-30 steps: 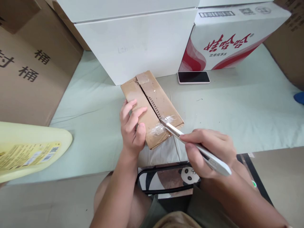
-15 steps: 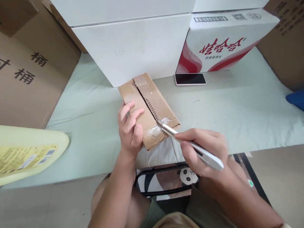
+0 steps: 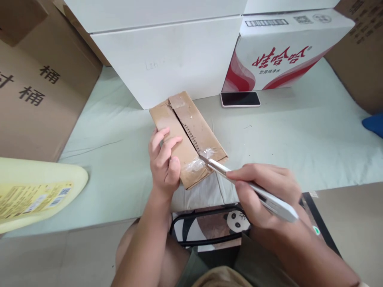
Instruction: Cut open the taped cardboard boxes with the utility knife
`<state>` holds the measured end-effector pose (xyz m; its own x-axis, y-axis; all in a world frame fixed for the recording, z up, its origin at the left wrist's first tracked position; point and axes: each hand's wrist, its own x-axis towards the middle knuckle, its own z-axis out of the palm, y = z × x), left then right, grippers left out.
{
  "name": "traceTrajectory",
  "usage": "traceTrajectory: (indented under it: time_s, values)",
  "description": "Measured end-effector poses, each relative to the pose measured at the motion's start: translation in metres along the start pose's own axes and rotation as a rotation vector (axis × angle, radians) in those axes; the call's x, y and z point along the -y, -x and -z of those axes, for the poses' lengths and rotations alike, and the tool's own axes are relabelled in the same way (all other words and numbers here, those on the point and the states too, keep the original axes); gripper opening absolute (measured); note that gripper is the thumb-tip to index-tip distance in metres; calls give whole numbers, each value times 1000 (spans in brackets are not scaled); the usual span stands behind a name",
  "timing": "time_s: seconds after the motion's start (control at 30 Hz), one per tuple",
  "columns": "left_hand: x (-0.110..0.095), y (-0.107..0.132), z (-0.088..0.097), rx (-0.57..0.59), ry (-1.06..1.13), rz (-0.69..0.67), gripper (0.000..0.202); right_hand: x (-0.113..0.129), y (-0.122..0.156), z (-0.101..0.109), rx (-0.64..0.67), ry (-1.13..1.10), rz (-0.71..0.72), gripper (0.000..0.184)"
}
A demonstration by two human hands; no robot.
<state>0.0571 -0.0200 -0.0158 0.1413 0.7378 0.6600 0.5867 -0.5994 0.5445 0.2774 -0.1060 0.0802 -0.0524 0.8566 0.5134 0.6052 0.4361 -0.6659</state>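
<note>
A small brown cardboard box (image 3: 200,123) lies tilted on the pale green surface, a dark slit running along the seam of its top. Clear tape (image 3: 194,164) clings near its closer end. My left hand (image 3: 165,159) grips the box along its left side, fingers bent over the top face. In my right hand (image 3: 266,193) is a white utility knife (image 3: 278,205), held between thumb and fingers. Its blade tip touches the seam beside the crumpled tape, and the part of the tip in the slit is hidden.
A phone (image 3: 241,99) lies in front of the red-and-white carton (image 3: 275,52). Large white boxes (image 3: 167,59) stand behind. At left are a big brown carton (image 3: 30,119) and a yellow bottle (image 3: 38,171). Something blue (image 3: 374,125) sits at the right edge.
My right hand and the utility knife have shifted a little to the right and down, with the tip still at the seam. My left hand and the box have stayed in place.
</note>
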Motion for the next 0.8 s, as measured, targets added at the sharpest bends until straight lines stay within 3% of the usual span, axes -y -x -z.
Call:
traceTrajectory:
  time_s: [0.07,0.27,0.4,0.53,0.7,0.8]
  values:
    - [0,0,-1,-5,10,-15,50,1,-1,1,38,1,-30,17]
    - [0,-1,-3,-29,37,-40,47,3,-2,4,-30,-2,44,18]
    - [0,-1,-2,-26,47,-40,45,1,-2,3,40,-19,1,18]
    - [0,-1,-1,-18,35,-42,47,0,-2,2,-23,1,-9,17]
    - [0,0,-1,6,52,-9,46,2,-2,1,38,-46,-47,20]
    - [-1,0,-1,5,67,3,46,2,0,3,-50,-15,-73,20]
